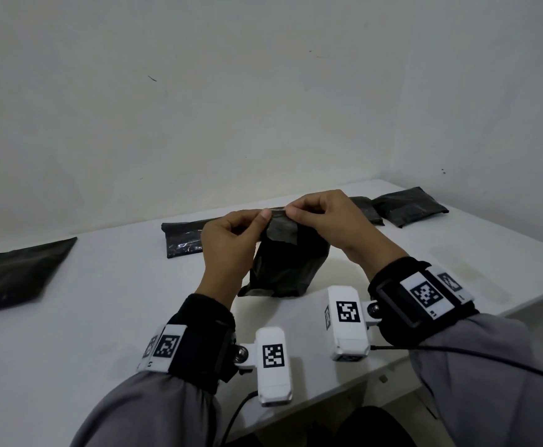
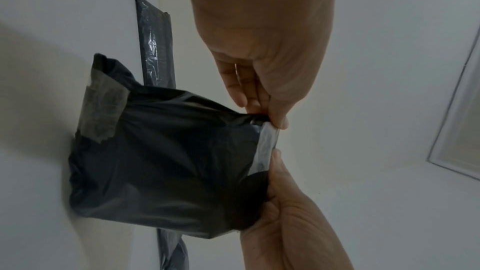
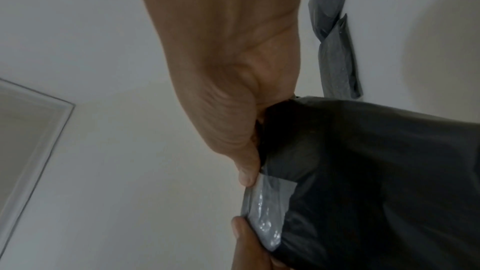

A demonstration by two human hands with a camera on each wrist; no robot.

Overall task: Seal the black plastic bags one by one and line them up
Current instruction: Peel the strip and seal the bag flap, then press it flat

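A stuffed black plastic bag (image 1: 283,266) stands upright on the white table (image 1: 102,317), right in front of me. My left hand (image 1: 263,217) and right hand (image 1: 292,214) both pinch its top edge, thumbs close together, on a glossy grey sealing strip (image 2: 267,147). In the left wrist view the bag (image 2: 168,161) carries a grey tape patch (image 2: 103,108) near its base. The right wrist view shows my right hand (image 3: 249,174) and the left thumb (image 3: 241,231) at either end of the strip (image 3: 265,213).
A flat black bag (image 1: 18,272) lies at the far left. Another one (image 1: 183,240) lies behind the held bag. Two filled bags (image 1: 409,208) (image 1: 365,209) sit side by side at the back right. The table's edge (image 1: 522,304) runs close on my right.
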